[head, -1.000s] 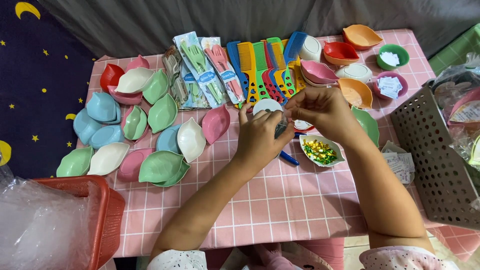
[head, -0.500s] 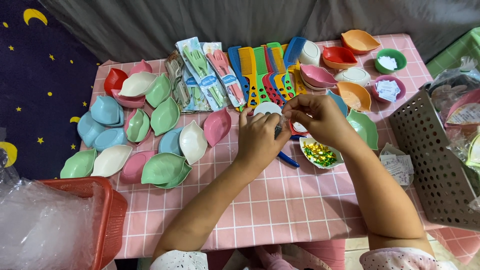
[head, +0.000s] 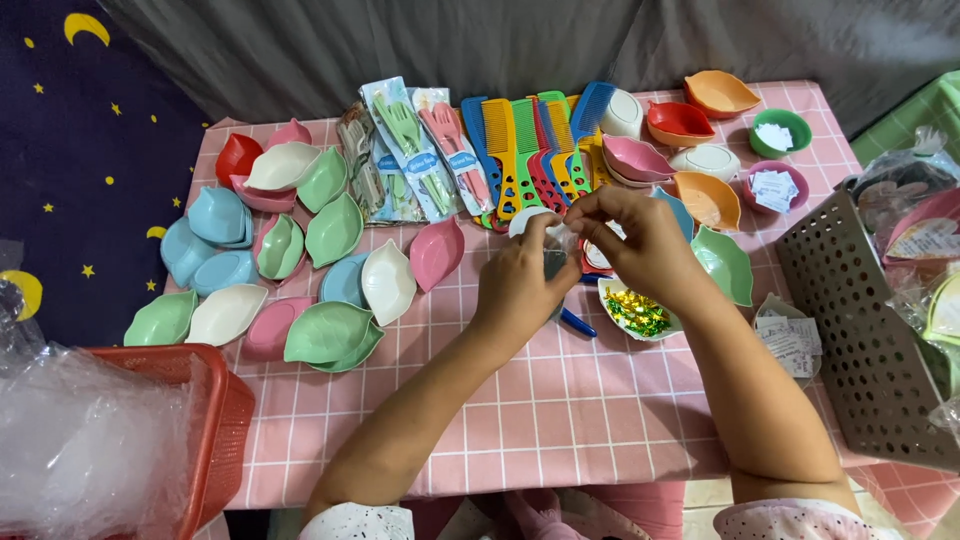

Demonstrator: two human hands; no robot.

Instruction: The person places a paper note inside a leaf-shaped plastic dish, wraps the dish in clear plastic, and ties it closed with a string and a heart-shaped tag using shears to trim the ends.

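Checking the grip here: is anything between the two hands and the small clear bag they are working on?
Nothing visible. The left hand and right hand both pinch the bag directly, above the table.

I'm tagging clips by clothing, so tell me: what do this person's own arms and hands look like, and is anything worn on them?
Both forearms are bare from near the elbow down. The left hand and right hand wear no gloves; no rings, watch or bracelets are visible. At the bottom edge, short sleeves of white fabric with a small pinkish print show on both arms.
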